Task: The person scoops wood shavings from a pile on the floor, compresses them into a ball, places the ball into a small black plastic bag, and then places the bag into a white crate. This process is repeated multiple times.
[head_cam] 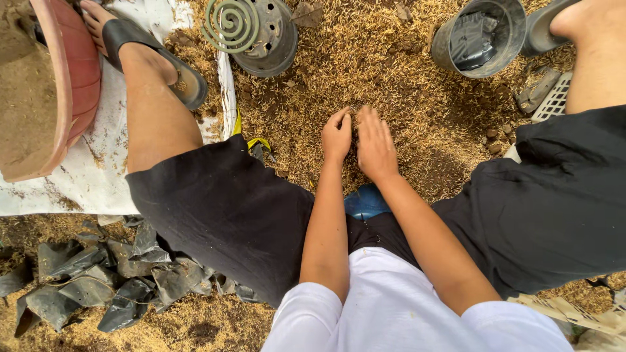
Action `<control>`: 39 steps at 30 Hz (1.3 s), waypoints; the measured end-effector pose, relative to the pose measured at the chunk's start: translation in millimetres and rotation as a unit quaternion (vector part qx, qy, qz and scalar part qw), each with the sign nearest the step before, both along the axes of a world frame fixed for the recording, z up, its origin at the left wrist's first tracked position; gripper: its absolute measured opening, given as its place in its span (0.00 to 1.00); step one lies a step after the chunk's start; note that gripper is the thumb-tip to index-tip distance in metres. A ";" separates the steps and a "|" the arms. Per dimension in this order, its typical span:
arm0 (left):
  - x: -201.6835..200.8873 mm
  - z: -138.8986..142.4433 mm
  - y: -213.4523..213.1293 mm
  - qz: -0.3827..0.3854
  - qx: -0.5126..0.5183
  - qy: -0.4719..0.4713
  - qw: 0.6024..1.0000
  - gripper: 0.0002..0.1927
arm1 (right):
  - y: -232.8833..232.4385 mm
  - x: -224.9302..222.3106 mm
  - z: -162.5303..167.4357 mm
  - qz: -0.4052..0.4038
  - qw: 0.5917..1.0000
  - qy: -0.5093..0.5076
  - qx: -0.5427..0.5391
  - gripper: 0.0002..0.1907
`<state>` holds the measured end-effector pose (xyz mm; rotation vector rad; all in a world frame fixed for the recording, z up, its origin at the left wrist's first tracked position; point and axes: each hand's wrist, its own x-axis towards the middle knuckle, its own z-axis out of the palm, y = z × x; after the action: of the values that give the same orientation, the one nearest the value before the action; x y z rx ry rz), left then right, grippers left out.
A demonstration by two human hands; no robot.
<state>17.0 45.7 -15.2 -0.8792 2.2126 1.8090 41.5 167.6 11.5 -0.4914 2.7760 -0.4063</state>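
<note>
- Golden-brown rice husks [391, 78] cover the ground in the head view, spread from the centre up to 12 o'clock and out to 2 o'clock.
- The left hand [337, 135] and the right hand [375, 145] rest side by side on the husks at the centre, touching or nearly so, palms down.
- The fingers [339, 119] of the left hand are curled under and pressed together, their tips dug into the husks; those of the right hand are also close together and bent into the pile. Whether either hand holds a clump I cannot tell.
- A green spiral coil [230, 24] lies on a grey upturned pot [270, 39] at 11 o'clock, well apart from the hands.
- A grey container with a black bag inside [479, 37] stands at 1 o'clock.
- A reddish-brown basin [72, 78] filled with fine brown material sits at 10 o'clock on a white sheet [85, 176], beside a sandalled foot [130, 39].
- Crumpled black plastic bags [98, 280] lie heaped at 8 o'clock.
- A blue rounded object [365, 202] shows just below the wrists, between the knees in black shorts [222, 208].
</note>
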 end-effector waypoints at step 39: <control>-4.1 14.7 5.7 -0.089 -0.229 -0.021 0.969 0.19 | 3.0 -26.2 -7.1 -0.042 0.994 -0.036 -0.097 0.16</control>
<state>12.8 51.4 -0.5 -0.7460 2.6322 1.2092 15.3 170.6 4.4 -0.3960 2.7082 -0.7034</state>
